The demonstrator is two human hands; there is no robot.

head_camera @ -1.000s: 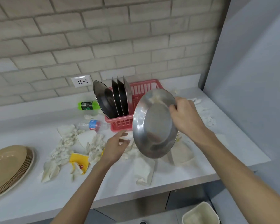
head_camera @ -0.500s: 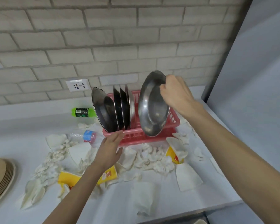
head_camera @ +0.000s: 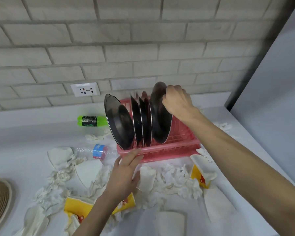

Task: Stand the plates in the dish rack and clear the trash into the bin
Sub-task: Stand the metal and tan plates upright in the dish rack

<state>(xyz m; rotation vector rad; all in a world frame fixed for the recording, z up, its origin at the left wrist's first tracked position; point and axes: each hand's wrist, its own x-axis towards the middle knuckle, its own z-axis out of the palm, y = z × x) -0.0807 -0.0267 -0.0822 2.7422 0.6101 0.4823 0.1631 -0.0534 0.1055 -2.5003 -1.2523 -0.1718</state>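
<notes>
My right hand [head_camera: 177, 103] grips the top rim of a round steel plate [head_camera: 160, 123], the fingers [head_camera: 167, 97] curled over its edge. The plate stands on edge in the pink plastic dish rack [head_camera: 179, 144], its lower rim down inside, at the three o'clock end of the row. Its face is dark and mirror-like, with a thin bright rim.

At its nine o'clock stand the other steel plates [head_camera: 141, 120], close together and nearly upright. The outermost plate [head_camera: 121, 123] leans out over the rack's nine o'clock end.

My left hand [head_camera: 124, 172] lies against the rack's near rim at six o'clock, fingers straight, fingertips touching the plastic, holding nothing.

The rack sits on a white worktop [head_camera: 24, 133]. From five to eight o'clock of it lie crumpled tissues [head_camera: 175, 181], crushed yellow paper cups [head_camera: 201, 178] and white cups [head_camera: 146, 178].

A clear plastic bottle [head_camera: 95, 151] with a blue label lies just beside the rack at eight o'clock, and a green bottle [head_camera: 90, 120] at ten o'clock, near the brick wall [head_camera: 143, 48].

A stack of tan plates [head_camera: 0, 200] shows well out at eight o'clock, cut by the frame.
</notes>
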